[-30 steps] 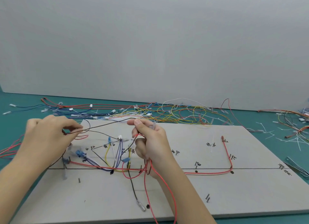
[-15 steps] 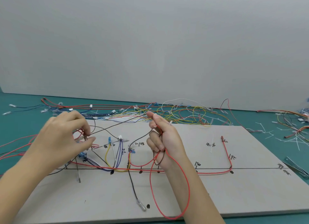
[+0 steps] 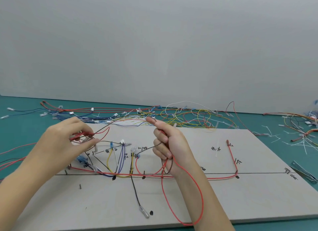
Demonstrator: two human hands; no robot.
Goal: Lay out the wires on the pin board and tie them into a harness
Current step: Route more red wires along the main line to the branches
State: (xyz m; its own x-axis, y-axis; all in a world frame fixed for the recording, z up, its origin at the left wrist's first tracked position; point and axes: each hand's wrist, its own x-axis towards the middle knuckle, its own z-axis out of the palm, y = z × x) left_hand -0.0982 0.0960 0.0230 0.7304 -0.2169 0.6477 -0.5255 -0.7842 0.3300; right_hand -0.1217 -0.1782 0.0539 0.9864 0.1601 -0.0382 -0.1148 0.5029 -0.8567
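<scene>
**Red and brown wires held up, with slack ready to snag**

Red wire (image 3: 199, 196) and a thin brown wire (image 3: 148, 147) run through the right hand (image 3: 169, 149), whose fingers are curled round both while the thumb points up toward 12 o'clock. The left hand (image 3: 68, 141), at about 9 o'clock from it, pinches a bunch of red and brown wire ends between thumb and fingertips, just above the board's left part.

From the right fist a long red loop hangs toward 6 o'clock, past the near edge of the pin board (image 3: 240, 196). That loop looks likely to catch on a pin or the board's edge if either hand pulls.

Below the hands, wires already laid (image 3: 118, 162) in yellow, white, blue and red follow the drawn line. A tug on the brown wire, which crosses over them, could lift them off their pins.

At 12 o'clock, beyond the board, a heap of spare wires (image 3: 180, 115) sprawls on the green table (image 3: 20, 127); a held end dragged through it could tangle.
</scene>
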